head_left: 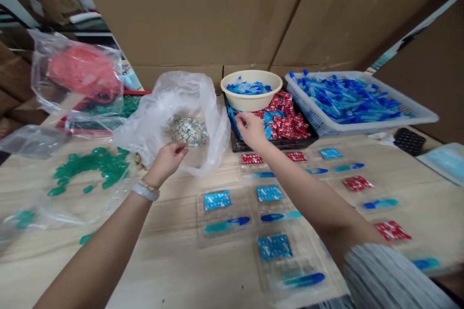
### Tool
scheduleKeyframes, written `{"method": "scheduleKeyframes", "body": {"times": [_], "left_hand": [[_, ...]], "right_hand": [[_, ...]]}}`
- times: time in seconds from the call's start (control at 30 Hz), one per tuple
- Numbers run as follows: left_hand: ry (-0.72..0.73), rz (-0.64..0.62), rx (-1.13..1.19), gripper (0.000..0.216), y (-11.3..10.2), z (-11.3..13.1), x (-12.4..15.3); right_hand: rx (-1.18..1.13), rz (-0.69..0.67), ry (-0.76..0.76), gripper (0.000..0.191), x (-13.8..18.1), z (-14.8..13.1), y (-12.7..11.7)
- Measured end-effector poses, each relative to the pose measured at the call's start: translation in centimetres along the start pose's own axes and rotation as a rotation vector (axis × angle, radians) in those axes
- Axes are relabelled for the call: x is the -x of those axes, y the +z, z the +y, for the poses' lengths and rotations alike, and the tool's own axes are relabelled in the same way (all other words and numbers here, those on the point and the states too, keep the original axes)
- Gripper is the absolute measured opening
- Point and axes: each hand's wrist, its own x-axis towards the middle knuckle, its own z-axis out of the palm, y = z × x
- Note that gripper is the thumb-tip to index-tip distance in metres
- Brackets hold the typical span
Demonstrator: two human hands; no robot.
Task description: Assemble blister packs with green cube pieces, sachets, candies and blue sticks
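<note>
My left hand (167, 163) has its fingers pinched together at the front of a white plastic bag (177, 89). Inside the bag lies a heap of small green-and-white printed packets (189, 130). Whatever may be between those fingertips is too small to make out. Over the left side of a black tray (279, 144), my right hand (251, 129) is curled, fingertips together, and any content is hidden. Red packets (292, 123) and blue ones fill that tray. A cream bowl (250, 101) with blue pieces rests on top of them.
Clear plastic trays, each with a packet and a blue plastic piece (226, 224), spread across the table. A white basket (326, 125) holds many blue pieces. Green pieces (90, 166) lie on the left, behind them a clear bag of red items (78, 70). Cardboard (188, 19) walls the back.
</note>
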Motion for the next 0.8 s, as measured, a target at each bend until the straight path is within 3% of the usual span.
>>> {"method": "scheduleKeyframes", "body": {"times": [0.1,0.2,0.33,0.4,0.47,0.6,0.7,0.8], "left_hand": [[0.015,0.029,0.007,0.029,1.2,-0.7,-2.3],[-0.037,0.067,-0.020,0.026,2.0,-1.9,-4.0],[-0.296,0.133,-0.046,0.035,1.6,-5.5,-3.2],[-0.429,0.122,0.027,0.044,1.2,-7.2,-2.1],[-0.473,0.102,0.126,0.047,0.9,-8.0,-1.2],[-0.325,0.066,0.117,0.035,0.0,-6.7,-2.1],[-0.210,0.065,-0.023,0.029,-0.1,-5.7,-4.3],[-0.144,0.060,-0.129,0.028,0.6,-6.2,-5.6]], "right_hand": [[-0.210,-0.051,-0.161,0.024,0.4,-4.4,2.1],[-0.341,-0.243,-0.182,0.022,0.4,-6.5,5.9],[-0.135,-0.378,0.105,0.016,0.4,-4.1,10.0],[-0.080,-0.377,0.147,0.015,0.7,-2.3,10.6],[-0.067,-0.365,0.126,0.016,1.1,-1.3,10.6],[-0.062,-0.342,0.032,0.018,0.4,-3.3,10.8],[-0.114,-0.410,-0.081,0.016,-1.0,-6.1,11.9],[-0.106,-0.482,-0.098,0.017,-2.2,-7.9,13.4]]}}
